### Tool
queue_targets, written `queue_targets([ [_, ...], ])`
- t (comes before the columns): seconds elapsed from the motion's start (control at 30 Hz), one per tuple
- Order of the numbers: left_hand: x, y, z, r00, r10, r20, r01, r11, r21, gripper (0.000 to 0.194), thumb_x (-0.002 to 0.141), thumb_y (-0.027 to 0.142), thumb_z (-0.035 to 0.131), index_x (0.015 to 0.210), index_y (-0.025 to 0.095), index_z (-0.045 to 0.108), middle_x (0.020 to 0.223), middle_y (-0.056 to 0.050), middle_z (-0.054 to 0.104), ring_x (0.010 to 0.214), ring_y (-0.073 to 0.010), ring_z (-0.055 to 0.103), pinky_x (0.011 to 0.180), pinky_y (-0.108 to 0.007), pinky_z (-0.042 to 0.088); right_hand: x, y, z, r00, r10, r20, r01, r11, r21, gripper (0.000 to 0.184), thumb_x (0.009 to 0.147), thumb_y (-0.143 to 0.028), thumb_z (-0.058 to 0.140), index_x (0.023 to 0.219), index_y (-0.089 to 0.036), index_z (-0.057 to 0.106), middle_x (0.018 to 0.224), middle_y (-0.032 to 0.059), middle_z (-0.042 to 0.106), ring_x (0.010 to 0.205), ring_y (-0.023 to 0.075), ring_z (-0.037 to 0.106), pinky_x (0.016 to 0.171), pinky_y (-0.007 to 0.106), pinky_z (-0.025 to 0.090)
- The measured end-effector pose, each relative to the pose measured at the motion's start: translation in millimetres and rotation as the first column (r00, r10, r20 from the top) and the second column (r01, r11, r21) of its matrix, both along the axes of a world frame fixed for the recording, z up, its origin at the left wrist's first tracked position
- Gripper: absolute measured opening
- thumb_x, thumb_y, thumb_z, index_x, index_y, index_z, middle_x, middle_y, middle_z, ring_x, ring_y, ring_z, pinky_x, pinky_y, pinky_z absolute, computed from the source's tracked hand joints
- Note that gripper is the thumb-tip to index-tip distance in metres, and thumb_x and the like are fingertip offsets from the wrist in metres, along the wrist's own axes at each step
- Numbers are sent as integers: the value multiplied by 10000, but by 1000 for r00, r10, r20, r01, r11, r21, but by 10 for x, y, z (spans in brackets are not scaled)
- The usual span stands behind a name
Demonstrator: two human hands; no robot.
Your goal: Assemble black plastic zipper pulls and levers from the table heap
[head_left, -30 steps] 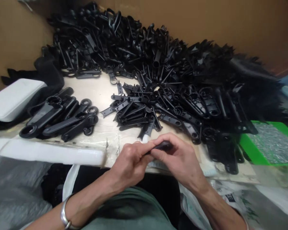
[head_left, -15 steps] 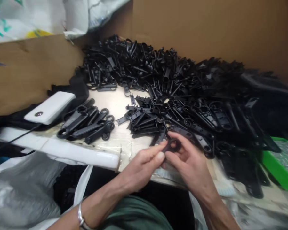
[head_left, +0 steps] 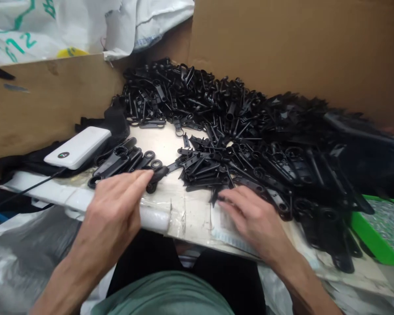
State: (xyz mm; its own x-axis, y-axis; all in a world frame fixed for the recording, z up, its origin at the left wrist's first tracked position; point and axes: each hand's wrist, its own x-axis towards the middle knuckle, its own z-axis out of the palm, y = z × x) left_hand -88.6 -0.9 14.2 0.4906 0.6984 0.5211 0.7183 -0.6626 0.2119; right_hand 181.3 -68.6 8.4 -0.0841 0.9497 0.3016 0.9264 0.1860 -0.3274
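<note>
Now, head view, landmark: white case (head_left: 77,148), lying flat.
Left hand (head_left: 116,214): right of the case, fingers curled at a small cluster of black parts (head_left: 113,165); cannot tell if gripping one.
Right hand (head_left: 251,214): farther right of the case, fingers bent at a dark piece (head_left: 214,197); hold unclear.
Open room: bare tabletop (head_left: 157,141) right of the case, between cluster and main heap (head_left: 200,168).
Front edge: nearer the body than the case, white foam (head_left: 155,218) lining its left stretch.
Green tray (head_left: 374,243): far right of the case.
</note>
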Motion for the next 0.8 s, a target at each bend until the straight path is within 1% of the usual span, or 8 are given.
queue_targets([
  [0.17, -98, 284, -194, 965, 149, -218, -139, 988, 60, 335, 924, 221, 356, 1106, 171, 632, 1338, -161, 547, 1266, -360, 470, 1007, -595, 281, -214, 110, -11, 948, 14, 318, 53, 978, -202, 159, 862, -222, 687, 1016, -209, 653, 830, 34, 587, 737, 231, 596, 536, 295, 423],
  [0.23, -125, 334, -257, 965, 150, -213, -145, 989, 41, 396, 937, 303, 311, 1088, 160, 648, 1334, -185, 549, 1299, -375, 437, 1016, -616, 260, -178, 96, -17, 978, -26, 206, 72, 973, -221, 101, 872, -239, 682, 954, -184, 661, 836, 42, 612, 761, 229, 610, 603, 307, 455],
  [0.33, -111, 345, -224, 974, 129, -187, -121, 991, 52, 439, 941, 368, 291, 1120, 169, 639, 1320, -186, 564, 1297, -390, 437, 1023, -650, 234, 6, -40, -17, 969, -152, -197, 116, 976, -185, 48, 900, -228, 635, 904, -189, 664, 826, 23, 645, 752, 189, 618, 689, 294, 469],
  [0.4, -6, 308, -113, 989, 79, -129, -69, 994, 82, 374, 941, 366, 370, 1122, 171, 632, 1274, -178, 598, 1245, -385, 484, 1015, -634, 269, 158, -193, -30, 818, -258, -514, 165, 962, -219, 75, 909, -256, 604, 909, -198, 652, 768, 7, 643, 679, 165, 611, 639, 269, 477],
  [0.47, 218, 247, 36, 998, -38, -48, 43, 992, 121, 283, 923, 316, 479, 1096, 154, 632, 1166, -158, 652, 1137, -348, 549, 971, -569, 352, 288, -358, -65, 575, -346, -741, 204, 938, -280, 170, 888, -313, 629, 1014, -200, 618, 715, -4, 631, 611, 156, 596, 571, 252, 480],
  [0.57, 762, 167, 227, 956, -288, -58, 292, 953, 84, 184, 917, 191, 495, 1029, 157, 638, 1007, -97, 671, 976, -258, 563, 861, -440, 413, 390, -563, -139, 275, -375, -885, 238, 919, -315, 502, 818, -350, 723, 1244, -193, 510, 716, -4, 650, 597, 151, 590, 555, 239, 484],
  [0.67, 1379, 167, 291, 880, -427, -208, 424, 904, -59, 185, 899, 91, 467, 844, 158, 631, 881, -73, 623, 888, -230, 521, 801, -401, 372, 385, -673, -189, 112, -360, -926, 277, 907, -319, 730, 768, -342, 783, 1371, -176, 408, 754, 14, 683, 612, 143, 600, 561, 223, 488],
  [0.8, 1936, 251, 210, 806, -536, -252, 541, 839, -54, 242, 856, 6, 437, 741, 117, 618, 811, -108, 594, 864, -248, 491, 792, -426, 326, 340, -752, -225, 28, -340, -940, 304, 899, -317, 634, 750, -339, 806, 1273, -141, 510, 816, 48, 710, 630, 136, 625, 574, 208, 515],
])
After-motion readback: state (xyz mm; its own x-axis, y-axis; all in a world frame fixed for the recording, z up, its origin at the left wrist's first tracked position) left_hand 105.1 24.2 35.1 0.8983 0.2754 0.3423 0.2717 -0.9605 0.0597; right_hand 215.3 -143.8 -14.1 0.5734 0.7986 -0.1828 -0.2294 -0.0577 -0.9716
